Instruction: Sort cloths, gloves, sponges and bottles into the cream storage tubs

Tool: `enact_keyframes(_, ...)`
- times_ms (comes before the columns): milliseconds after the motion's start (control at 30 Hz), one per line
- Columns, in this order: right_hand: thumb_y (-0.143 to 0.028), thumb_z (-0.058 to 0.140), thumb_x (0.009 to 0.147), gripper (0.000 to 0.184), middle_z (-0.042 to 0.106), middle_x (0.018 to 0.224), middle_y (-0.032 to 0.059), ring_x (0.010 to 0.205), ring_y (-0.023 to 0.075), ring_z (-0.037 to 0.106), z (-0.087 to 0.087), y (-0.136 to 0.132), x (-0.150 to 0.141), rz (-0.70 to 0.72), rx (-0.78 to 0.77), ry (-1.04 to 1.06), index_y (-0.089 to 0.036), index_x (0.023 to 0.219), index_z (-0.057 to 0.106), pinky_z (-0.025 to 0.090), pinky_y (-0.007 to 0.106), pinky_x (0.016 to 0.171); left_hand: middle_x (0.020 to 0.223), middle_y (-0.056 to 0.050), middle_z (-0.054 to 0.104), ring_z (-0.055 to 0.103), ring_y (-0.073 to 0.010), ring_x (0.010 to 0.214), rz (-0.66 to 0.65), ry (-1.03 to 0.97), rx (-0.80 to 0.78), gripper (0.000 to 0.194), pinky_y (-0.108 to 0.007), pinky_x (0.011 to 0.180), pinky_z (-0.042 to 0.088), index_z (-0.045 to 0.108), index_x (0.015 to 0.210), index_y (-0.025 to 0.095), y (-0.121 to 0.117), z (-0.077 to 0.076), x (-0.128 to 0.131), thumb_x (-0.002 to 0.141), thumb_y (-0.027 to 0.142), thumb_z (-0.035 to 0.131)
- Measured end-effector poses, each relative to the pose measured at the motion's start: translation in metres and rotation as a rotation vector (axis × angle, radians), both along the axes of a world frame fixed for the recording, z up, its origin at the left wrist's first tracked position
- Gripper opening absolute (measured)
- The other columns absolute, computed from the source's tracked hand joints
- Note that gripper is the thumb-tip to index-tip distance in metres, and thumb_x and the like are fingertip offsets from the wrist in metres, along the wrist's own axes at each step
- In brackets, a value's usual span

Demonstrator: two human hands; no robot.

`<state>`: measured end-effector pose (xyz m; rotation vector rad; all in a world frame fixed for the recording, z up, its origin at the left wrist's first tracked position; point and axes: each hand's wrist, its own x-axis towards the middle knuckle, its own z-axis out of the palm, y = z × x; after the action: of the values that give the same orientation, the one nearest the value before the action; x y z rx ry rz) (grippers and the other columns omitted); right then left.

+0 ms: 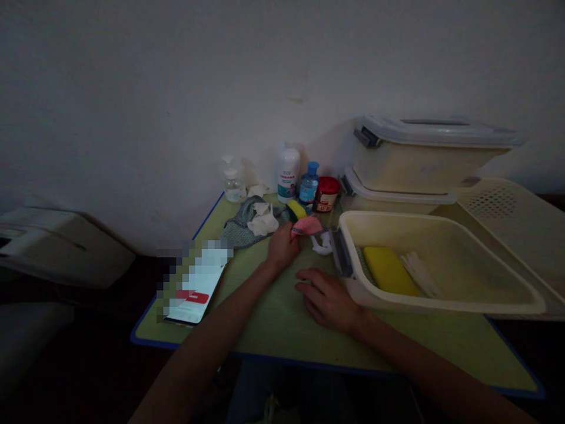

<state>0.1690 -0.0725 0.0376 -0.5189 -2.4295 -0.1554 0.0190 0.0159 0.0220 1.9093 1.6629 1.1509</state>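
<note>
My left hand (283, 248) is closed around the edge of a pink cloth (308, 225) with a dark trim. Just behind the cloth sits a yellow sponge (296, 209). To the left, a crumpled white tissue (263, 220) lies on a grey-green mesh cloth (242, 227). My right hand (327, 299) hovers at or rests on the tabletop, fingers curved and slightly apart, with nothing in them. It is beside the near left corner of an open cream bin (477, 300), which holds a yellow item (388, 271) and a white strip (419, 272). A white curled piece (323, 244) lies near the bin's latch.
Along the wall stand a clear pump bottle (233, 187), a white bottle (288, 175), a blue bottle (309, 187) and a red-lidded jar (326, 195). Lidded boxes (424, 165) are stacked at the back right. A lit phone (196, 288) lies on the green table (260, 333).
</note>
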Motion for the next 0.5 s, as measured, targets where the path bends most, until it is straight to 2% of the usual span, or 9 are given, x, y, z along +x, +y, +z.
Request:
enact_keyframes(100,-0.007,0.042,0.081,0.017,0.058,0.097,0.0134,0.084,0.0193,0.054,-0.005,0.005,0.006,-0.008,-0.074,0.009,-0.014,0.093,0.053,0.050,0.029,0.068,0.074,-0.004,0.061,0.059,-0.0198,0.074,0.101,-0.203,0.041,0.012,-0.034,0.074,0.048,0.055,0.080,0.017,0.006,-0.001,-0.003,0.077,0.014,0.044)
enact_keyframes(233,-0.006,0.041,0.082,0.019,0.056,0.097,0.0119,0.086,0.0184,0.054,-0.009,0.007,0.007,0.001,-0.212,0.055,-0.016,0.095,0.051,0.050,0.029,0.071,0.092,-0.007,0.064,0.061,-0.0192,0.089,0.206,-0.461,0.122,0.016,-0.033,0.084,0.047,0.055,0.091,0.017,0.015,-0.001,-0.007,0.080,0.025,0.045)
enact_keyframes(300,-0.005,0.041,0.082,0.020,0.055,0.097,0.0112,0.086,0.0180,0.053,-0.008,0.007,0.006,0.013,-0.265,0.083,-0.017,0.095,0.050,0.050,0.029,0.072,0.095,-0.008,0.065,0.061,-0.0192,0.092,0.241,-0.564,0.149,0.021,-0.032,0.085,0.047,0.056,0.091,0.016,0.020,-0.001,-0.009,0.081,0.032,0.045)
enact_keyframes(500,-0.004,0.041,0.082,0.021,0.055,0.094,0.0094,0.084,0.0172,0.053,-0.006,0.007,0.006,0.039,-0.325,0.100,-0.017,0.094,0.050,0.050,0.028,0.071,0.075,-0.005,0.064,0.063,-0.0176,0.074,0.298,-0.730,0.123,0.045,-0.028,0.068,0.050,0.057,0.081,0.017,0.030,-0.008,-0.018,0.083,0.056,0.036)
